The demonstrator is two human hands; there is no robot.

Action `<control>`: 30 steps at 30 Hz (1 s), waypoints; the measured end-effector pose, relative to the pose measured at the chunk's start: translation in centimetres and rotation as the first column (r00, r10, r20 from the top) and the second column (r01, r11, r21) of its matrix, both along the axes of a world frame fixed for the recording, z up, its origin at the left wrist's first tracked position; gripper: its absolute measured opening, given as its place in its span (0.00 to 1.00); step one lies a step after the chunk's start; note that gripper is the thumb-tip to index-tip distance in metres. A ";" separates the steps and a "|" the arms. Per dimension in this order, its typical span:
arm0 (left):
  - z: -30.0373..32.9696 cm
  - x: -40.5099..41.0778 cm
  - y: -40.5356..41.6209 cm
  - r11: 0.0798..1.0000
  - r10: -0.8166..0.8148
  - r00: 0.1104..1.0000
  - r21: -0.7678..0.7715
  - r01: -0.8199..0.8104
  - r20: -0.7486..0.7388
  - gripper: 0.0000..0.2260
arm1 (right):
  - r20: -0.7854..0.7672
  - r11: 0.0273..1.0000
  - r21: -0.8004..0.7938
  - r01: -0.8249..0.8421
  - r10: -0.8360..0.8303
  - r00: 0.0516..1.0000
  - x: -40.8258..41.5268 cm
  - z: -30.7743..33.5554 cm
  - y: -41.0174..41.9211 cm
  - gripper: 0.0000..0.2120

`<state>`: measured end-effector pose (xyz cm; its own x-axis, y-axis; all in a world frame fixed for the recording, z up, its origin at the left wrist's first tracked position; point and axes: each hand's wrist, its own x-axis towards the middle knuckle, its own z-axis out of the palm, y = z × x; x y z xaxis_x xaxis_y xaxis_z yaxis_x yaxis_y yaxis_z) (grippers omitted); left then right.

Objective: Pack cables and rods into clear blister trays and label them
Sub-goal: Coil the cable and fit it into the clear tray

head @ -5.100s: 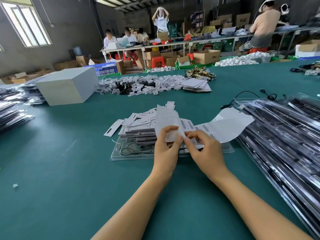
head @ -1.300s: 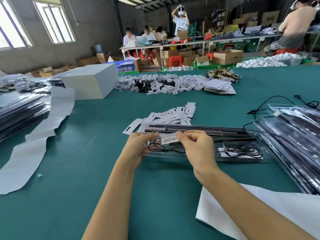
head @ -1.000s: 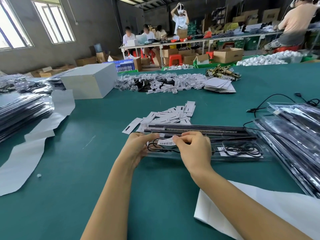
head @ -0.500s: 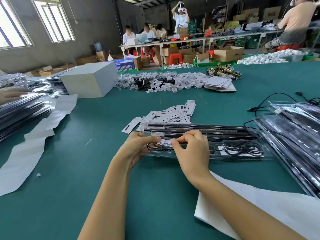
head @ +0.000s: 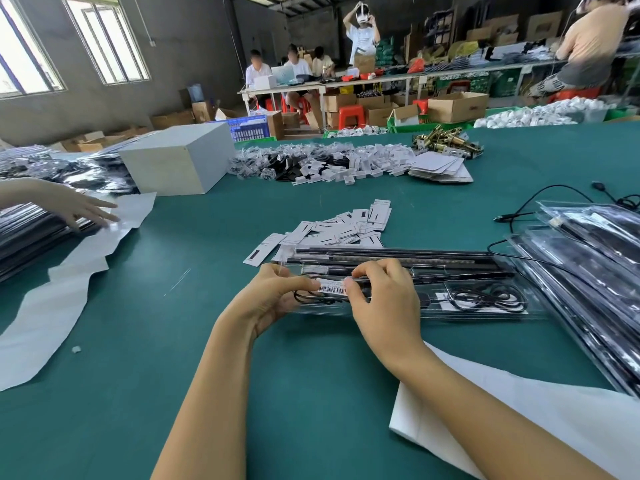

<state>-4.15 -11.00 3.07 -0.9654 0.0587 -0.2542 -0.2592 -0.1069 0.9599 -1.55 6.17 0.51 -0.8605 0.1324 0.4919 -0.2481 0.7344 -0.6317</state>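
1. I see the clear tray (head: 433, 308) lying flat on the green table (head: 138, 341), long axis left to right, its left end under both hands.
2. Black rods (head: 433, 255) run the same way along its far side; a coiled cable (head: 485, 297) sits toward the right end.
3. Left hand (head: 266, 301): thumb and fingers curled, pinching the left end of the barcode label (head: 331, 289) on the tray.
4. Right hand (head: 384, 299): fingers curled, thumb on the label's right end.
5. Just beyond the tray, loose white cards (head: 339, 230). Stacked trays (head: 588, 271) right; backing paper (head: 519, 420) near my right forearm.
6. Another person's hand (head: 79, 209) rests on a paper strip (head: 69, 282) at left.
7. Warehouse room: grey box (head: 176, 164), windows (head: 104, 39), seated workers (head: 287, 69) at a far bench.
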 end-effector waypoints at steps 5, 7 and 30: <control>0.2 0.2 -0.3 1.000 0.005 1.000 0.014 -0.005 0.013 0.25 | 0.064 0.999 0.054 0.008 -0.011 0.998 -0.3 -0.1 -0.1 0.18; 0.3 0.3 -0.1 0.998 0.033 0.999 0.044 -0.033 0.010 0.29 | 0.067 1.000 0.009 0.019 -0.020 0.998 -0.4 0.0 0.1 0.15; 1.3 -0.2 0.9 0.758 0.050 0.976 0.644 0.102 -0.213 0.17 | -0.414 0.988 0.126 -0.088 0.133 0.901 -2.7 5.0 7.3 0.10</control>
<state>-4.34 -10.06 4.40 -0.9852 0.1615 0.0568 -0.0779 -0.7181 0.6915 -4.28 13.46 5.47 -0.5773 -0.0216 0.8162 -0.5567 0.7417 -0.3742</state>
